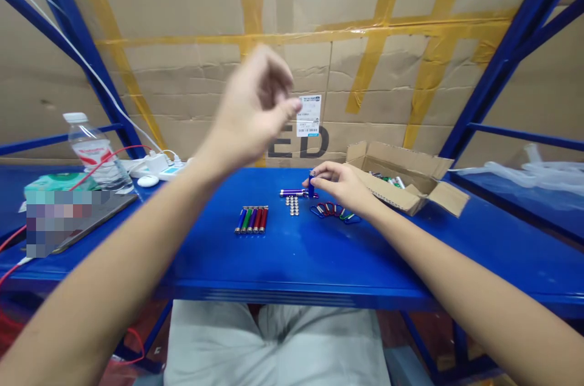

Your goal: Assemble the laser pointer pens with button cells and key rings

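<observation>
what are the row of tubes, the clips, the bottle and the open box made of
Tubes: probably metal, coloured and glossy, with bright highlights and silvery ends.
Clips: likely coloured metal, judging by their shine, though coated plastic is possible.
Bottle: clear plastic by its see-through, glossy wall.
Box: matt brown cardboard, shown by its folded flaps.

Just below the white sticker [309,112] on the cardboard panel [205,9], large dark letters [325,141] seem to read "ED", the E partly covered by the left hand [258,100]. The sticker itself carries a barcode [307,130] near its bottom edge and small print too fine to read. Well left of the sticker, the plastic bottle [82,130] wears a label [92,154] with illegible red print.
</observation>
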{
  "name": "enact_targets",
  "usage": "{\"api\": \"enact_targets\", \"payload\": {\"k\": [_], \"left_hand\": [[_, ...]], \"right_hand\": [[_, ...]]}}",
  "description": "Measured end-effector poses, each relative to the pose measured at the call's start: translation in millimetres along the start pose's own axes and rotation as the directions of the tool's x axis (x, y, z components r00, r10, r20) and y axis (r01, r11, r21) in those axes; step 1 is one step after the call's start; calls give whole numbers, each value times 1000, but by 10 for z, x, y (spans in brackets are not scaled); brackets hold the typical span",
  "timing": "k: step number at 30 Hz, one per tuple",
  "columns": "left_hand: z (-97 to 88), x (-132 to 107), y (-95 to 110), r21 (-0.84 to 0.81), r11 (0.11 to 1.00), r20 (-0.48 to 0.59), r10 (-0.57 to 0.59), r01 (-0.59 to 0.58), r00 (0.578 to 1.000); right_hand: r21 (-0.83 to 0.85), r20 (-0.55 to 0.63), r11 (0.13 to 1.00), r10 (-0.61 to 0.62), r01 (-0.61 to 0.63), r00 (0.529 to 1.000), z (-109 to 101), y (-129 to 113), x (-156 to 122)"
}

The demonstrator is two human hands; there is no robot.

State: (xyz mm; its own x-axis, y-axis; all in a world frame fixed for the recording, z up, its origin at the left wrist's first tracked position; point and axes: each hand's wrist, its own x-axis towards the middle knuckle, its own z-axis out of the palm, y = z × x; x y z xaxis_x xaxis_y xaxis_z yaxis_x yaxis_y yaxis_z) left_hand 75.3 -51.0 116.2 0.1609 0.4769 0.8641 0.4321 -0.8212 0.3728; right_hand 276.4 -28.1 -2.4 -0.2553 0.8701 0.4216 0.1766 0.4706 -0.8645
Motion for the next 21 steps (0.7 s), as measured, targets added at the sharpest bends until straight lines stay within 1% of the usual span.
{"api": "enact_targets", "payload": {"k": [1,2,3,5,6,8,10,12,16,21], "left_hand": [[120,-58,-72,-70,997,86,-33,39,996],[247,-132,-170,-155,983,173,-75,102,982],[372,-215,-287,-249,950,266,-118,186,957],[573,-376,-528,-383,860,300,-231,339,925],[637,-444,-631,-425,810,314,-285,403,905],[691,-539,-763,-496,706,345,-374,505,861],[681,-584,-795,-555,623,352,-423,551,835],[659,-596,-761,-595,573,355,-442,564,824],[670,-607,-664,-615,548,372,-432,567,822],[704,-636,-636,-624,523,374,-452,581,809]], "right_hand": [[17,-12,1000,10,-9,1000,0,4,5],[28,-26,999,20,-19,999,-1,8,10],[34,-38,999,30,-29,999,-3,12,16],[45,-57,998,55,-53,997,-7,16,26],[48,-61,997,69,-66,996,-7,17,29],[43,-59,995,89,-87,994,-3,17,31],[34,-49,994,102,-100,994,5,20,29],[36,-34,994,106,-105,994,9,31,26],[51,-12,994,101,-100,995,-7,61,28],[61,-11,992,111,-110,994,-18,49,27]]}}
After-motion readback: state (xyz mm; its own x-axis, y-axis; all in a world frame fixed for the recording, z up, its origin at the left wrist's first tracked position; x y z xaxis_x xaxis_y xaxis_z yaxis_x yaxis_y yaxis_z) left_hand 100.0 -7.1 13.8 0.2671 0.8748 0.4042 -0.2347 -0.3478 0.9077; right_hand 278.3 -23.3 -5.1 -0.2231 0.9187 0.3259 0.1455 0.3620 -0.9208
